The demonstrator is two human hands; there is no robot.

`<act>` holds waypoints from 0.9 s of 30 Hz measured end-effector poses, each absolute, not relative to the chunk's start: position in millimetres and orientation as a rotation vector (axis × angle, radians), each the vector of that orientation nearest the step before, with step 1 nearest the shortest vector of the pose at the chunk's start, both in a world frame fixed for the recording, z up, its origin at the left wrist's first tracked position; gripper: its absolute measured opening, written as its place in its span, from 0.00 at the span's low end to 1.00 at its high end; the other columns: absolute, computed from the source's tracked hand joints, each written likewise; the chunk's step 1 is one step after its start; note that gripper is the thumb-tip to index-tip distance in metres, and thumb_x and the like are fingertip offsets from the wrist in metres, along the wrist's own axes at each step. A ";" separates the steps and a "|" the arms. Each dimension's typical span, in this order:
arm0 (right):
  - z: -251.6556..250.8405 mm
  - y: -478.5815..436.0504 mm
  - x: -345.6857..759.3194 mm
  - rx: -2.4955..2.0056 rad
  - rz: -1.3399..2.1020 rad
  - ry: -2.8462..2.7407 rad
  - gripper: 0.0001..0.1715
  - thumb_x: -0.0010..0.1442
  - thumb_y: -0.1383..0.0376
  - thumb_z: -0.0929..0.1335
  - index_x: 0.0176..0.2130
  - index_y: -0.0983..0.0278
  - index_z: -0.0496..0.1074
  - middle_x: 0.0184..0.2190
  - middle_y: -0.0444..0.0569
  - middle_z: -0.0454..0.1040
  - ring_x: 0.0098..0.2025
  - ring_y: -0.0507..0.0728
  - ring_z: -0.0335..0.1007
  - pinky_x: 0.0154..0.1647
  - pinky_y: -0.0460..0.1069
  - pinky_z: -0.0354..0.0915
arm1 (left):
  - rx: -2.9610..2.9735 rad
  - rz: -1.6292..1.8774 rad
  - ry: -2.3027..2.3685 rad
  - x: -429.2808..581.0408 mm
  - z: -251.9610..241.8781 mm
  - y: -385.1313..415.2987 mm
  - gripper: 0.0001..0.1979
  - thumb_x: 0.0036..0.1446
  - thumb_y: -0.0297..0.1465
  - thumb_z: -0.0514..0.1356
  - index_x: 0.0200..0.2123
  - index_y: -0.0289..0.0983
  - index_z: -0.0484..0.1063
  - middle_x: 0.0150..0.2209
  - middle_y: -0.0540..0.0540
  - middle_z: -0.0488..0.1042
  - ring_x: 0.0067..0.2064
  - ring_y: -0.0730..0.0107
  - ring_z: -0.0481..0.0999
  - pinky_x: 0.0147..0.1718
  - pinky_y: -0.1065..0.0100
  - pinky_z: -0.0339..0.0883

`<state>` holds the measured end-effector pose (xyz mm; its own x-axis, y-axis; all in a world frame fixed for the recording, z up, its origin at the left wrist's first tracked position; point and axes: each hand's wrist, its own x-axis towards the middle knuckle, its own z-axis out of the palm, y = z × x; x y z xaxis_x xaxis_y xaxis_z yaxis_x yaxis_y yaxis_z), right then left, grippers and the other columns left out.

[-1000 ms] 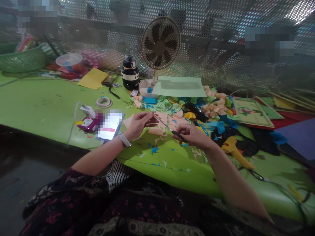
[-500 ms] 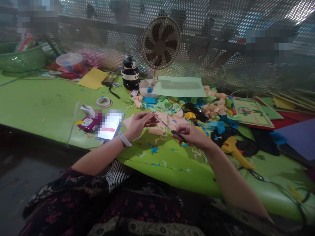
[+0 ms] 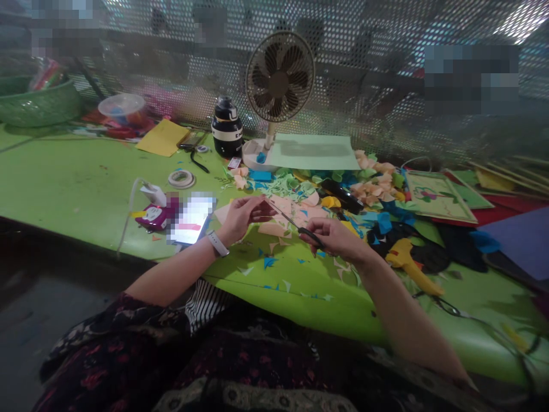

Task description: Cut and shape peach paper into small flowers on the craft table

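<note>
My right hand (image 3: 328, 236) is closed round the black handles of a pair of scissors (image 3: 307, 233). Their thin blades slant up and left to the fingertips of my left hand (image 3: 249, 213). That hand, with a white band on its wrist, pinches a small piece of peach paper, mostly hidden by the fingers and hard to tell from the paper behind. Beneath and beyond both hands lie peach paper pieces (image 3: 295, 209) on the green table (image 3: 240, 286). Small blue and pale offcuts (image 3: 269, 262) are scattered nearer the table edge.
Heaped paper petals (image 3: 377, 186) lie beyond my hands, near a desk fan (image 3: 279, 77) and a black bottle (image 3: 227, 131). A lit phone (image 3: 193, 220) and a tape roll (image 3: 181, 179) are left. At right lies a yellow glue gun (image 3: 405, 257) with its cable.
Both hands and the scissors stay almost in place. The left fingers have shifted very slightly at the blade tips.
</note>
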<state>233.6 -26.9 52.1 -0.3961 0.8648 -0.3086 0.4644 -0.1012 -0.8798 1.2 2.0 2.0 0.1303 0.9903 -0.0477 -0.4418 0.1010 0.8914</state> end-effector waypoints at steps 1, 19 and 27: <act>52.2 -26.9 233.4 -1.448 1.500 -1.812 0.33 0.41 0.39 0.76 0.26 0.63 0.66 0.16 0.42 0.70 0.15 0.46 0.56 0.17 0.44 0.47 | 0.868 1.255 0.820 1.2 1.6 2.2 0.19 0.45 0.43 0.72 0.31 0.32 0.77 0.32 0.40 0.82 0.36 0.58 0.84 0.33 0.66 0.77; 52.1 -28.2 234.0 -1.444 1.495 -1.826 0.31 0.43 0.42 0.76 0.26 0.63 0.66 0.16 0.42 0.70 0.15 0.46 0.56 0.16 0.43 0.47 | 0.934 1.264 0.807 0.0 -0.5 3.8 0.16 0.49 0.41 0.70 0.32 0.34 0.78 0.32 0.42 0.82 0.35 0.60 0.84 0.33 0.67 0.77; 51.6 -28.2 235.6 -1.451 1.502 -1.826 0.31 0.45 0.42 0.76 0.28 0.63 0.66 0.17 0.43 0.72 0.15 0.45 0.55 0.15 0.42 0.47 | 0.954 1.247 0.806 -0.1 1.2 1.8 0.15 0.50 0.40 0.69 0.32 0.34 0.77 0.33 0.42 0.82 0.36 0.61 0.84 0.33 0.68 0.77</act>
